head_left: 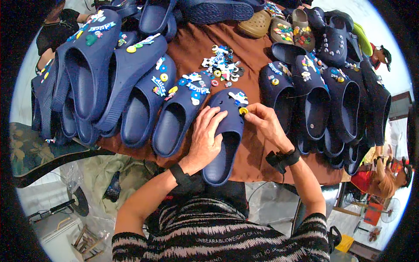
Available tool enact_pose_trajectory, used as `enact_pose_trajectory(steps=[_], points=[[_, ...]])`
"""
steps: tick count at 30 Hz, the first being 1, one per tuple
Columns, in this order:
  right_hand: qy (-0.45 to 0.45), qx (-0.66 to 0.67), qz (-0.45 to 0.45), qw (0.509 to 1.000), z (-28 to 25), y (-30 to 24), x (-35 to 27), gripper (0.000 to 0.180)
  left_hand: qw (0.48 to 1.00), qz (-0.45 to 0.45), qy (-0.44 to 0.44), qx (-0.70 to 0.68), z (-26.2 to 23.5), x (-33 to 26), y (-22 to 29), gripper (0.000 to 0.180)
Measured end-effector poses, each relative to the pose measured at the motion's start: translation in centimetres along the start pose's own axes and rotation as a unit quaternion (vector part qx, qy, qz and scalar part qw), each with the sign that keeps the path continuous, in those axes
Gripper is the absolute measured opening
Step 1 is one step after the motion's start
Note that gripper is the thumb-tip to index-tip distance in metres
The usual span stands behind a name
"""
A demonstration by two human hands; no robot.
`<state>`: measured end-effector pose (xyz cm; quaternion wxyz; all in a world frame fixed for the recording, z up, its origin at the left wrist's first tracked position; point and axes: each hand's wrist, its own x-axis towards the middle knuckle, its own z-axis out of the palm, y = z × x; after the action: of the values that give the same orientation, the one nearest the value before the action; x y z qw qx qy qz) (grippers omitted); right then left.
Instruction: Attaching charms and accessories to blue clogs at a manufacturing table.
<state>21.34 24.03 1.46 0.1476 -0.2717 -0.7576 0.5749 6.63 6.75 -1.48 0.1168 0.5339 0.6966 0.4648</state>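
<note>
— What do I have in hand?

— A navy clog (224,139), lying toe-away on the brown cloth (257,161) at the table's near edge, just in front of me. My left hand (205,139) is spread flat over its upper, gripping the shoe to steady it. My right hand (264,122) pinches a small yellow round charm (243,111) against a hole near the toe, beside a white charm (238,98) already seated.

— How would I do this well?

— I'd judge: keep the clog pinned, line the charm's stud square over the hole, press straight down.

— What crowds me?

— A pile of loose charms (222,67) lies just beyond the toe. Rows of decorated navy clogs sit touching on the left (144,100) and on the right (314,96); tan clogs (279,26) lie farther back. My elbows have little room.
</note>
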Motion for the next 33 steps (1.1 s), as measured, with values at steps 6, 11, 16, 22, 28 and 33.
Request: enact_pose_trajectory(steps=[6, 11, 16, 22, 28, 33], points=[[0.021, 0.147, 0.077, 0.986, 0.0, 1.2, -0.2, 0.02, 0.999, 0.014, -0.018, 0.023, -0.3, 0.3, 0.1, 0.061], [-0.002, 0.161, 0.065, 0.985, -0.7, 1.7, 0.2, 0.022, 0.999, 0.029, -0.018, 0.021, -0.1, 0.9, 0.6, 0.053], [0.068, 0.122, 0.026, 0.99, 0.2, 0.1, -0.1, 0.013, 0.999, 0.046, -0.017, 0.024, 0.4, 1.3, 0.9, 0.05], [0.054, 0.034, 0.024, 0.998, 0.9, -0.3, -0.7, 0.013, 0.999, 0.05, -0.009, -0.007, 0.4, 1.4, 0.2, 0.057], [0.05, -0.222, -0.13, 0.965, 0.2, -1.6, 0.1, 0.016, 0.998, 0.056, -0.004, -0.009, 0.4, 1.5, 0.3, 0.057], [-0.034, -0.23, -0.051, 0.971, -0.8, -3.8, 1.0, 0.017, 0.998, 0.055, 0.002, -0.002, 0.3, 1.4, 0.4, 0.057]])
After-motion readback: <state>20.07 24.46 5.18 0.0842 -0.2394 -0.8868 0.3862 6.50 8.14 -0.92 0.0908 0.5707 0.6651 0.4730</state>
